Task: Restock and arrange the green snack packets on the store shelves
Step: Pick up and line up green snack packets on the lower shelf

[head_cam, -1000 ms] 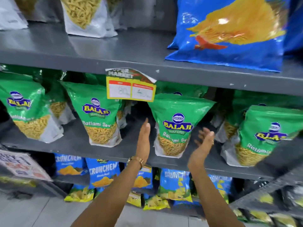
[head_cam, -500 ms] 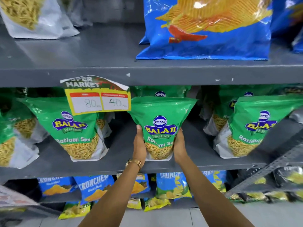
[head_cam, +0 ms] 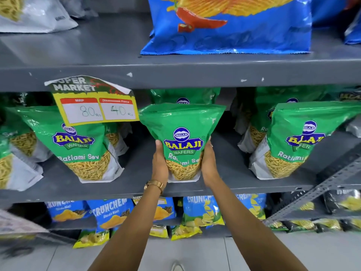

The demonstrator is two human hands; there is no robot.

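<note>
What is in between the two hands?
In the head view, a green snack packet sits between the left hand and right hand, which press its lower sides.

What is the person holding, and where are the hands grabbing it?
A green Balaji snack packet. The left hand and the right hand press on its two lower sides, near the bottom, at the front of the middle shelf.

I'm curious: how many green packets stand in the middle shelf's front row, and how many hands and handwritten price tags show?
Front-row green packets: 4, counting the held green packet and one cut off at left
Hands: 2, left hand and right hand
Handwritten price tags: 1
Total: 7
</note>
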